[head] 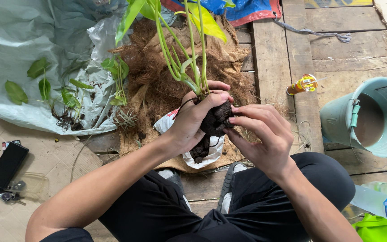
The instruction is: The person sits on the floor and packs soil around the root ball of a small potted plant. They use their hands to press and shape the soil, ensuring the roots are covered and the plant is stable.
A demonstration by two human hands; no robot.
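Mid-frame: left hand [192,123] clenched around plant's soil ball [216,120], right hand [260,136] fingers pressing it. Ball formed, unwrapped; coconut fibre [151,76] untouched behind.

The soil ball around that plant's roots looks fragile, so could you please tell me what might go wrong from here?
1. The soil ball is dark and crumbly; pressure from the right hand could break bits off, though the white bag below would catch some.
2. The left hand has its grip right at the base of the tall green stems; squeezing or tilting there might snap them.
3. The pale green bucket of murky water stands near the right knee and could be knocked.
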